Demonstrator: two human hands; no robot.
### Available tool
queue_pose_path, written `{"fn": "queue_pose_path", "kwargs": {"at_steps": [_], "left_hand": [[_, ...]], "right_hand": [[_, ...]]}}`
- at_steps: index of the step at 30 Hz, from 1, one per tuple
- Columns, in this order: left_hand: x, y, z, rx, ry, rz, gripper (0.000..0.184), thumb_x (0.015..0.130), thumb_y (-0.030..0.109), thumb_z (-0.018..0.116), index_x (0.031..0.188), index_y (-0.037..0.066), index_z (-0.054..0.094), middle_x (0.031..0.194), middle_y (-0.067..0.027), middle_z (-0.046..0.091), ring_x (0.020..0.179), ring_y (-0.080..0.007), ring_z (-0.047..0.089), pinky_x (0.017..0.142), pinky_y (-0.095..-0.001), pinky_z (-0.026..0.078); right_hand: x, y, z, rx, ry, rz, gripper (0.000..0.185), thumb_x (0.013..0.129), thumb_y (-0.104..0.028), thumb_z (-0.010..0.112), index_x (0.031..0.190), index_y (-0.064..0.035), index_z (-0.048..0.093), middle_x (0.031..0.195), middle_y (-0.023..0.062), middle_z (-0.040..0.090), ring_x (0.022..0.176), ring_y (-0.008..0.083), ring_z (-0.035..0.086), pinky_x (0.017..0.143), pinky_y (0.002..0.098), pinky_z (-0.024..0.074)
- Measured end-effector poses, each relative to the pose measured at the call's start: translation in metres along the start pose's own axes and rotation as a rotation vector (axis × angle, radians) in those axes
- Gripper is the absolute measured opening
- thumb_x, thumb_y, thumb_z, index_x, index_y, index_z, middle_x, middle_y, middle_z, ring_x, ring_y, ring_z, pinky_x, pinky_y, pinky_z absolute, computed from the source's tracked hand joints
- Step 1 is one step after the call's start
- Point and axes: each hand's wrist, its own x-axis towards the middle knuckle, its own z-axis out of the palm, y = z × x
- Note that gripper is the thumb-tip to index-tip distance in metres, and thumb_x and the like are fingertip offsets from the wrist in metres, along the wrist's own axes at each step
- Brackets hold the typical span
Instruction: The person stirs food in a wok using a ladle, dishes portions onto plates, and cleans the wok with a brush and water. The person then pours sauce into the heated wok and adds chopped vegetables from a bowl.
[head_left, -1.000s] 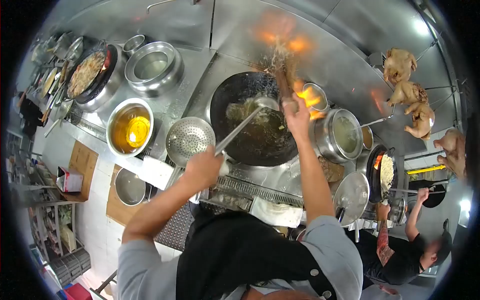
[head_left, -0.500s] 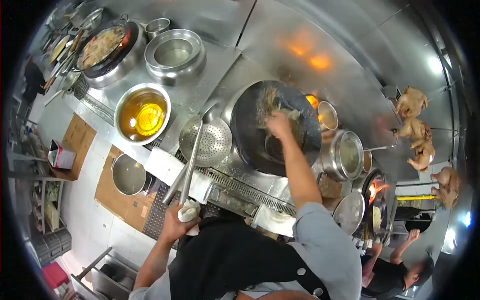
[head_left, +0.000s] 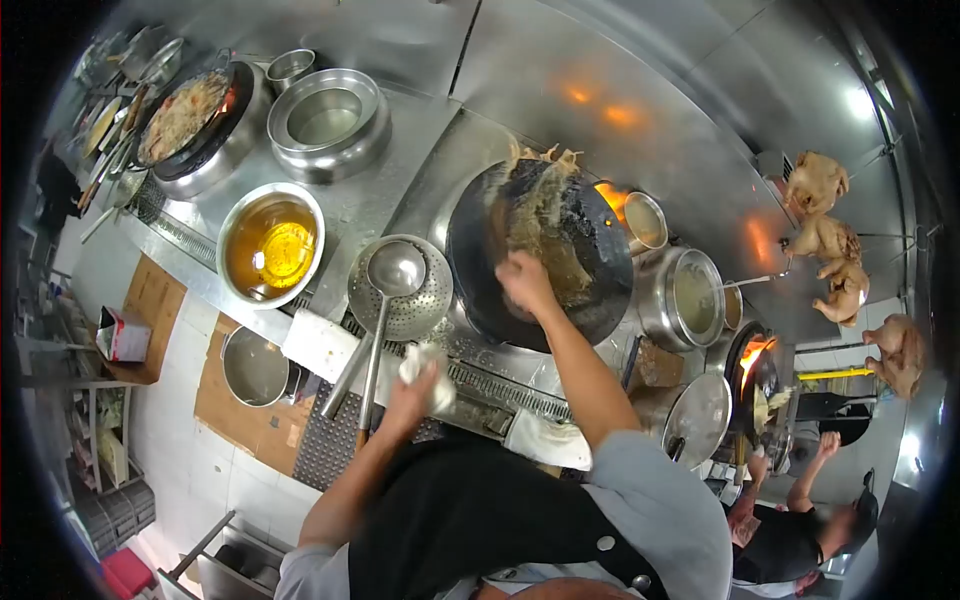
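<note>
My right hand point(head_left: 525, 283) is closed over the black wok point(head_left: 600, 290). A brownish motion blur beside its fingers looks like the bristles of a wok brush point(head_left: 499, 218). Murky liquid point(head_left: 550, 230) sweeps up the far side of the wok and splashes over the rim. My left hand point(head_left: 412, 395) grips a crumpled white cloth point(head_left: 428, 372) above the stove's front edge. Beside it, a ladle point(head_left: 397, 268) lies with its bowl on a perforated strainer point(head_left: 372, 310). Both handles point toward me.
A bowl of yellow oil point(head_left: 228, 235) stands left of the strainer. A lidded steel pot point(head_left: 375, 130) sits behind it. Flame point(head_left: 612, 199) shows behind the wok; another burner point(head_left: 755, 360) burns at right. Whole poultry point(head_left: 820, 185) hang at right, above a co-worker point(head_left: 790, 540).
My left hand has left the ladle handle and moved right with the cloth. The ladle bowl now lies on the strainer. My right hand has moved toward me and left; liquid now splashes at the far rim.
</note>
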Motion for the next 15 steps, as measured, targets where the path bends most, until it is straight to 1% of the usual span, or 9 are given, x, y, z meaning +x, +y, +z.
{"fn": "queue_pose_path", "kwargs": {"at_steps": [2,3,5,6,7,8,9,11,15], "left_hand": [[0.050,-0.030,0.026,0.001,0.059,-0.155,0.072,0.099,0.064,0.053,0.126,-0.003,0.060,0.106,-0.0113,0.069,0.096,-0.0201,0.067,0.085,-0.0337,0.054],[0.019,0.025,0.067,-0.120,0.004,-0.115,0.073,0.099,0.066,0.052,0.126,-0.002,0.059,0.108,-0.0126,0.068,0.092,-0.0206,0.067,0.081,-0.0338,0.054],[0.032,0.038,0.100,-0.121,0.070,-0.032,0.057,0.099,0.049,0.063,0.123,-0.002,0.058,0.105,-0.0124,0.069,0.088,-0.0262,0.068,0.078,-0.0375,0.055],[0.049,0.031,0.107,-0.117,0.080,-0.031,0.057,0.099,0.049,0.063,0.123,-0.002,0.058,0.105,-0.0124,0.069,0.088,-0.0262,0.068,0.078,-0.0375,0.055],[0.073,0.014,0.112,0.045,0.161,0.188,0.047,0.095,0.037,0.068,0.120,-0.002,0.058,0.101,-0.0125,0.069,0.084,-0.0279,0.068,0.075,-0.0381,0.055],[0.092,0.005,0.116,0.208,0.235,0.410,0.039,0.092,0.024,0.073,0.117,-0.002,0.058,0.097,-0.0126,0.069,0.080,-0.0295,0.069,0.072,-0.0387,0.056],[0.105,0.007,0.114,0.208,0.234,0.408,0.039,0.092,0.024,0.073,0.117,-0.002,0.058,0.097,-0.0126,0.069,0.080,-0.0295,0.069,0.072,-0.0387,0.056],[0.118,0.015,0.097,0.262,0.198,0.440,0.037,0.083,0.006,0.073,0.115,-0.004,0.056,0.096,-0.0164,0.070,0.083,-0.0314,0.069,0.076,-0.0408,0.055],[0.092,0.050,0.094,0.310,0.239,0.519,0.041,0.083,0.010,0.074,0.115,-0.007,0.055,0.096,-0.0217,0.070,0.086,-0.0322,0.070,0.078,-0.0427,0.055]], "right_hand": [[-0.023,0.022,-0.034,-0.275,-0.165,-0.183,0.047,0.086,-0.035,0.073,0.125,-0.0101,0.071,0.122,0.0195,0.071,0.118,0.0353,0.066,0.102,0.0445,0.0498],[-0.013,0.016,-0.060,-0.376,-0.156,-0.143,0.045,0.084,-0.031,0.076,0.123,-0.0094,0.071,0.115,0.0168,0.074,0.107,0.0366,0.070,0.094,0.0435,0.0537],[0.040,0.015,-0.076,-0.395,-0.085,-0.018,0.043,0.085,-0.031,0.076,0.122,-0.0104,0.072,0.109,0.0184,0.075,0.103,0.0341,0.072,0.091,0.0444,0.0551],[0.070,0.014,-0.061,-0.204,-0.037,-0.078,0.043,0.086,-0.031,0.076,0.122,-0.0096,0.072,0.106,0.0190,0.075,0.101,0.0319,0.072,0.090,0.0440,0.0551],[0.085,0.016,-0.038,-0.014,0.011,-0.130,0.043,0.086,-0.032,0.076,0.123,-0.0089,0.071,0.104,0.0195,0.075,0.100,0.0298,0.072,0.090,0.0435,0.0551],[0.063,-0.022,-0.028,0.161,-0.007,0.023,0.046,0.087,-0.032,0.075,0.124,-0.0053,0.070,0.111,0.0214,0.073,0.104,0.0317,0.071,0.092,0.0417,0.0538],[0.035,-0.065,-0.019,0.330,-0.023,0.176,0.049,0.087,-0.032,0.075,0.125,-0.0016,0.068,0.118,0.0232,0.072,0.108,0.0336,0.070,0.095,0.0400,0.0525],[0.013,-0.048,0.022,0.257,-0.042,-0.198,0.051,0.087,-0.029,0.076,0.127,0.0008,0.067,0.119,0.0239,0.071,0.109,0.0319,0.070,0.096,0.0389,0.0517],[-0.082,-0.013,-0.071,-0.013,-0.557,-0.297,0.056,0.083,-0.035,0.078,0.127,-0.0018,0.068,0.123,0.0225,0.070,0.114,0.0328,0.068,0.100,0.0394,0.0504]]}}
